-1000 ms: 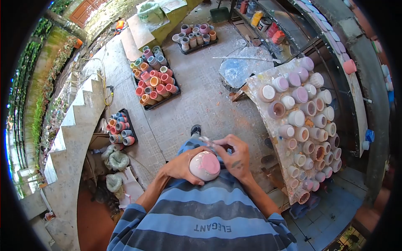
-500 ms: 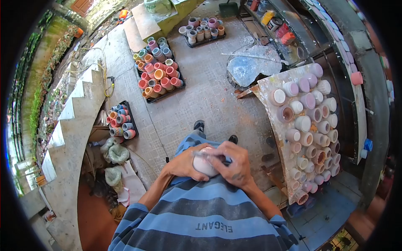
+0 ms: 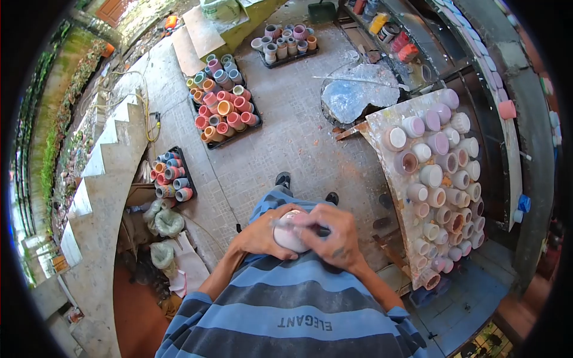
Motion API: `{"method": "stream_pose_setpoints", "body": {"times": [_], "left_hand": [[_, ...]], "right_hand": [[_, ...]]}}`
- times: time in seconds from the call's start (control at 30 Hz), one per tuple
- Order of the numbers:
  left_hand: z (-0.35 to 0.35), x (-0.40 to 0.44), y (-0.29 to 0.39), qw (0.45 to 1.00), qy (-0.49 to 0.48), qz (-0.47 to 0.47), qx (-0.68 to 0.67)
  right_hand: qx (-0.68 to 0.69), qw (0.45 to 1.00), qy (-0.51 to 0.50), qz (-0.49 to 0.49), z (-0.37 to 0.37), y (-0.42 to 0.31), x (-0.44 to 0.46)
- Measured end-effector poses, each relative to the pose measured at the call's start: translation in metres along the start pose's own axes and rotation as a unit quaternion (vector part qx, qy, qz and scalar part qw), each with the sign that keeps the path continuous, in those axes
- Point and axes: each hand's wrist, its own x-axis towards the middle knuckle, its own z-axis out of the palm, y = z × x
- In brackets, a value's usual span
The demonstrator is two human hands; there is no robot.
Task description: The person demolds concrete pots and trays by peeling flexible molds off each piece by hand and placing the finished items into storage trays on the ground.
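Observation:
Close to my striped shirt, a small whitish-pink pot [image 3: 288, 240] is held in my left hand [image 3: 260, 232], whose fingers curve round its side. My right hand [image 3: 336, 234] is at the pot's upper rim, fingers pinched together. A thin greyish piece shows across the rim by these fingers, slightly blurred; I cannot make out what it is. The far side and base of the pot are hidden by my hands.
On my right a board [image 3: 382, 128] carries many pale pots in rows. Trays of coloured pots [image 3: 224, 107] stand on the paved floor ahead and left. A powdery blue-white slab [image 3: 352, 98] lies beyond the board. Concrete steps [image 3: 98, 197] rise at left.
My right hand has shifted slightly over the pot's rim and its fingers have turned a little. The left hand keeps the pot in nearly the same place. The view has tilted slightly.

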Motion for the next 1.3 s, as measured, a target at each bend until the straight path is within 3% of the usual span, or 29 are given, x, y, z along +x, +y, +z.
{"method": "stream_pose_setpoints", "body": {"times": [0.13,0.2,0.33,0.4,0.47,0.53,0.6,0.67,0.77,0.9,1.03,1.13,1.17,1.27,1.3], "left_hand": [[-0.004,0.004,0.007,0.994,0.025,0.041,0.098],[0.000,-0.002,0.004,0.992,0.034,0.032,0.115],[0.000,0.003,0.006,0.995,0.024,0.038,0.085],[-0.001,0.002,0.002,0.997,0.042,0.025,0.060],[0.000,0.001,0.011,0.985,0.049,0.063,0.152],[0.003,0.001,0.021,0.989,0.059,0.022,0.137],[0.002,0.000,0.010,0.986,0.076,0.053,0.138],[0.004,0.003,0.012,0.989,0.051,0.060,0.122],[0.007,0.001,0.023,0.985,0.073,0.055,0.145],[0.006,0.002,0.013,0.983,0.093,0.050,0.148],[0.004,0.001,0.009,0.979,0.117,0.048,0.159],[0.005,0.000,0.017,0.977,0.120,0.048,0.171],[0.003,0.000,0.013,0.977,0.118,0.041,0.175],[0.000,0.003,0.004,0.981,0.096,0.039,0.165],[0.003,-0.002,0.011,0.980,0.130,0.003,0.148]], "right_hand": [[-0.019,0.989,0.100,0.106,0.006,0.023,0.003],[0.008,0.991,0.075,0.112,-0.004,0.007,-0.003],[0.047,0.999,-0.005,-0.011,-0.010,0.004,0.000],[-0.001,1.000,0.020,0.022,-0.005,0.007,0.005],[0.003,0.997,0.060,0.041,0.002,0.020,0.006],[-0.005,0.991,0.082,0.106,-0.001,0.022,0.006],[0.009,0.998,0.008,0.056,-0.011,0.002,0.005],[-0.009,1.000,0.008,-0.008,-0.003,0.013,0.008],[-0.023,0.990,0.081,0.116,0.004,0.029,0.014],[0.023,0.999,0.013,0.036,-0.007,0.003,0.014],[-0.055,0.994,0.068,0.072,0.003,0.024,0.023],[-0.006,0.992,0.075,0.104,0.002,0.017,0.021],[0.030,0.995,0.034,0.090,-0.001,0.012,0.018],[0.020,0.997,0.028,0.067,0.003,0.007,0.022],[-0.030,0.997,0.061,0.047,0.006,0.016,0.023]]}}
